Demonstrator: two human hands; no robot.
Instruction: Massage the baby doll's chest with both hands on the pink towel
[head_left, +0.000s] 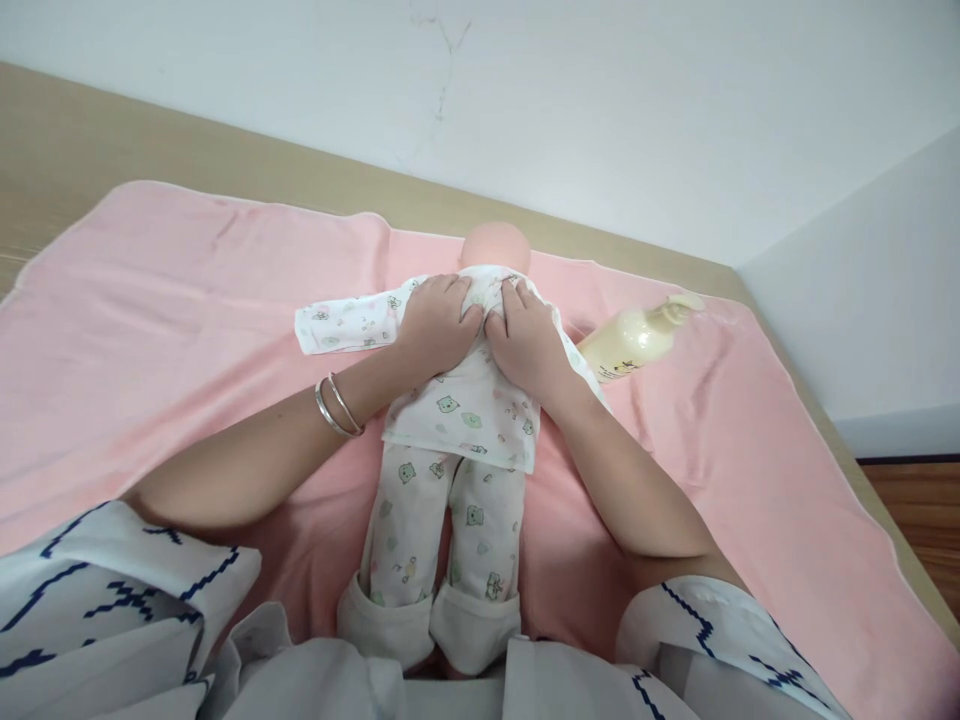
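Note:
A baby doll (495,245) lies stretched out with its bare round head away from me; no facial features show. It wears a white printed top (465,410) and matching trousers (480,530) with turned-up cuffs. My left hand (439,320) rests on the left side of the doll's upper body, fingers laid over the cloth toward the shoulder. On the right side lies my right hand (525,340) in the same way, palm down. The two thumbs come close together in the middle. One sleeve (349,322) of the top extends out to the left.
A pink blanket (187,290) spreads under the doll on a wooden surface (247,145). Right of the doll, a pale yellow pump bottle (630,340) lies tilted on the blanket. A white wall (600,120) rises along the far edge.

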